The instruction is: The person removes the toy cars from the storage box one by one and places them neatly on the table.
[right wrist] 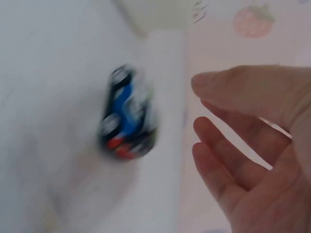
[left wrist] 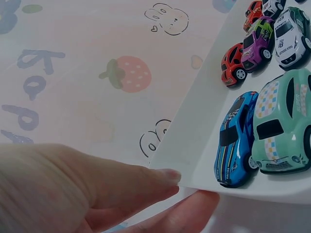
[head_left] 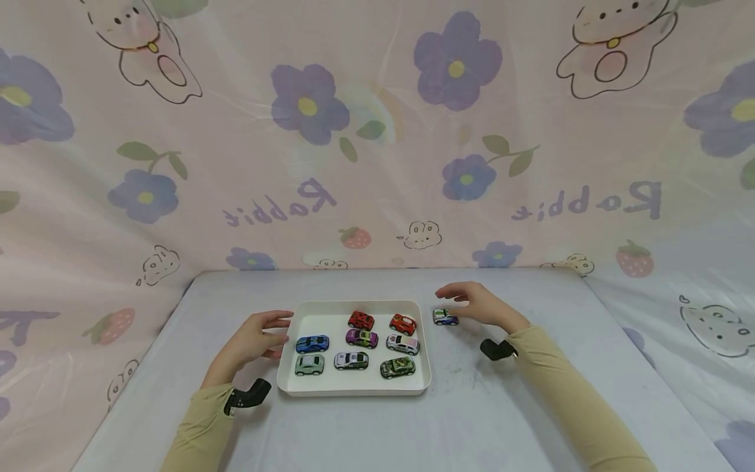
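Note:
A white tray (head_left: 354, 392) holds several toy cars, among them a blue car (head_left: 312, 344), a mint green car (head_left: 309, 364), a purple car (head_left: 362, 338) and a camouflage car (head_left: 398, 368). My left hand (head_left: 255, 339) is at the tray's left side; in the left wrist view its thumb (left wrist: 165, 176) and a finger reach the rim near a corner. On the table right of the tray sits one toy car (head_left: 445, 317), white and blue with green. My right hand (head_left: 476, 305) hovers beside that car, fingers loosely bent and holding nothing in the right wrist view.
The white table (head_left: 354, 436) runs back to a patterned cloth (head_left: 377, 164) that hangs behind and at both sides. A black wrist camera (head_left: 250, 394) sticks out from the left sleeve, another wrist camera (head_left: 497, 349) from the right.

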A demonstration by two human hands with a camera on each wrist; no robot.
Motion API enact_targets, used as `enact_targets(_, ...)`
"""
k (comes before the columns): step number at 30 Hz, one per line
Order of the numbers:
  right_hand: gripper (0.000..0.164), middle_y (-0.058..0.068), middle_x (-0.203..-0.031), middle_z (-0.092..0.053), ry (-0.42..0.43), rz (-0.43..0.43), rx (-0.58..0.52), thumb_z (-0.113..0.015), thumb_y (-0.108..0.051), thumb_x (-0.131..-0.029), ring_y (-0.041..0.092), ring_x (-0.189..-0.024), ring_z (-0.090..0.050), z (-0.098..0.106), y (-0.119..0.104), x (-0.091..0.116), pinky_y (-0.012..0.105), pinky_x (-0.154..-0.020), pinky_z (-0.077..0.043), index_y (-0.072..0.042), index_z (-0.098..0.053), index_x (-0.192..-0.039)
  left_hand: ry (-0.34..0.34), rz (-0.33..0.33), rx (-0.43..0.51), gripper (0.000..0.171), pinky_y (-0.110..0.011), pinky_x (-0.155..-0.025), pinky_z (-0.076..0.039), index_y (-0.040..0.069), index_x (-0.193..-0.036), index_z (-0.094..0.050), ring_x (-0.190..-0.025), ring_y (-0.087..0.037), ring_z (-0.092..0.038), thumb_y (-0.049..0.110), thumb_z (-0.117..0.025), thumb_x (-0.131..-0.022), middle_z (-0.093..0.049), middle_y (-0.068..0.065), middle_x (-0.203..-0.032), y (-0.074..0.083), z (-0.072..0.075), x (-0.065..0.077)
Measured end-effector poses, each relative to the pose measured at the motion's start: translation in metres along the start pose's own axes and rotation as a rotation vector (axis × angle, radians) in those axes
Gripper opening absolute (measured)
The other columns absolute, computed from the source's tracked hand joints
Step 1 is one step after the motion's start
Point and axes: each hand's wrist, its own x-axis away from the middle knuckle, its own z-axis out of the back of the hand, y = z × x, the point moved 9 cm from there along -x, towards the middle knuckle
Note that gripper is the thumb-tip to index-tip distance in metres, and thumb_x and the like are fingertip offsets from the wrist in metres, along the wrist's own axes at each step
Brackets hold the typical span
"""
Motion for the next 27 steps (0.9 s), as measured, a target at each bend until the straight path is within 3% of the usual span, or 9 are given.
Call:
enact_targets(6, 0.039, 0.016, -0.125, -0.06, 0.021, 0.071, -0.05, -0.07, -0.002, -0.086, 0.037, -0.112, -0.056, 0.005, -0.034, -0.01, 0.047, -0.097, -0.044, -0.005, -0.061, -0.124, 0.008, 0.003, -0.005, 0.052, -0.038, -0.062, -0.057, -0.001, -0.138, -0.046, -0.088, -0.026, -0.065, 0.0, -0.063, -0.089, -0.051, -0.028, -0.131, 0.001, 0.0, 0.0)
enact_targets(11, 0.039, 0.01, -0.125, -0.06, 0.02, 0.1, -0.076, -0.07, -0.004, -0.086, 0.03, -0.112, -0.057, -0.004, -0.057, -0.024, 0.04, -0.097, -0.045, -0.007, -0.061, -0.124, 0.011, 0.006, -0.01, 0.052, -0.038, -0.062, -0.057, -0.001, -0.138, -0.046, -0.088, -0.026, -0.065, -0.001, -0.063, -0.089, -0.051, -0.028, -0.131, 0.001, 0.0, 0.0)
enact_targets(27, 0.043, 0.009, -0.126, -0.06, -0.078, 0.198, -0.206, -0.07, 0.0, -0.085, 0.026, -0.113, -0.057, -0.07, -0.113, -0.071, 0.036, -0.096, -0.045, -0.009, -0.06, -0.126, 0.012, 0.004, -0.014, 0.052, -0.037, -0.061, -0.057, -0.002, -0.138, -0.046, -0.089, -0.026, -0.065, -0.001, -0.063, -0.089, -0.051, -0.028, -0.13, 0.002, 0.0, 0.001)
